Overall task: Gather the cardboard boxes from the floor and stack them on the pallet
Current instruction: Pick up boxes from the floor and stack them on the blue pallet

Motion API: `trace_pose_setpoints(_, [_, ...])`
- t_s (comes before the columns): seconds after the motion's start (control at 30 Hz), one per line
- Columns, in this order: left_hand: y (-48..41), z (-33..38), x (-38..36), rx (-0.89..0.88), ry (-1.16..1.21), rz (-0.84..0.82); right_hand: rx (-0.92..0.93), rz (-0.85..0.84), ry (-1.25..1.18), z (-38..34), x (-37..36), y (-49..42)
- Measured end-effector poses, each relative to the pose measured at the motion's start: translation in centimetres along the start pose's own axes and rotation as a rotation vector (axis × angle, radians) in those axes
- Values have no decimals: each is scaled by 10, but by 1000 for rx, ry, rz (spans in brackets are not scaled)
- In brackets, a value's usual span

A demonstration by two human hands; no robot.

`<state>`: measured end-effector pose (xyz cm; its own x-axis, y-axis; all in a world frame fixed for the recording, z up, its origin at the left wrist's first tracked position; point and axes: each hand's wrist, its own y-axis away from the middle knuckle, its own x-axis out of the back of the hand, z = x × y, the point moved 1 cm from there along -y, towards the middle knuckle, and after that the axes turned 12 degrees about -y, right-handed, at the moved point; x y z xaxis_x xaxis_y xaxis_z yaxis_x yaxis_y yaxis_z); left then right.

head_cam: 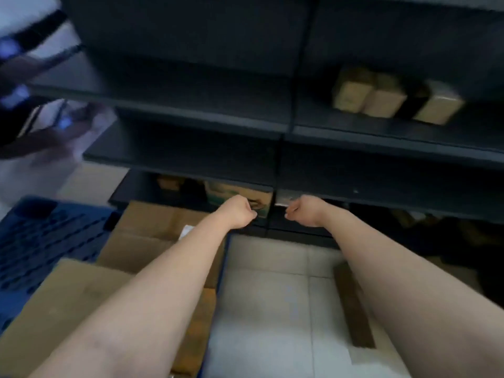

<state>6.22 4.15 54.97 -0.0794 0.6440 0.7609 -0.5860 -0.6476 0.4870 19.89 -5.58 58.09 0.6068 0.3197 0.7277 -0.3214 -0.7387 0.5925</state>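
Observation:
Both my arms stretch forward toward a dark shelf unit. My left hand (240, 211) and my right hand (305, 211) hang side by side with fingers curled in, and nothing shows in either. Brown cardboard boxes (152, 236) lie on a blue pallet (41, 238) at the lower left, under my left forearm. The nearest box (62, 306) sits at the pallet's front. A printed cardboard box (240, 193) stands on the lowest shelf just behind my hands. The picture is blurred by motion.
The dark shelf unit (207, 113) fills the upper view, with three small tan boxes (381, 96) on its right shelf. Pale tiled floor (272, 309) lies under my right arm, with a brown strip (354, 306) on it. Another person's hand (41, 137) is at the far left.

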Motion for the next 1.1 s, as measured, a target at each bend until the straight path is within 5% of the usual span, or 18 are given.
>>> trace_pose_setpoints(0.23, [31,216,-61,-324,-304,-134,-352,263,-380,219,51,166])
trace_pose_setpoints(0.53, [116,423,-251,-481,-447,-394,-804,199,-614,462,-37,373])
trace_pose_setpoints(0.77, [121,452,-346,-286,-460,-439,-851,243,-760,555,-84,418])
trace_pose_setpoints(1.1, [17,442,-460,-142,-299,-382,-771,105,-882,648,-140,304])
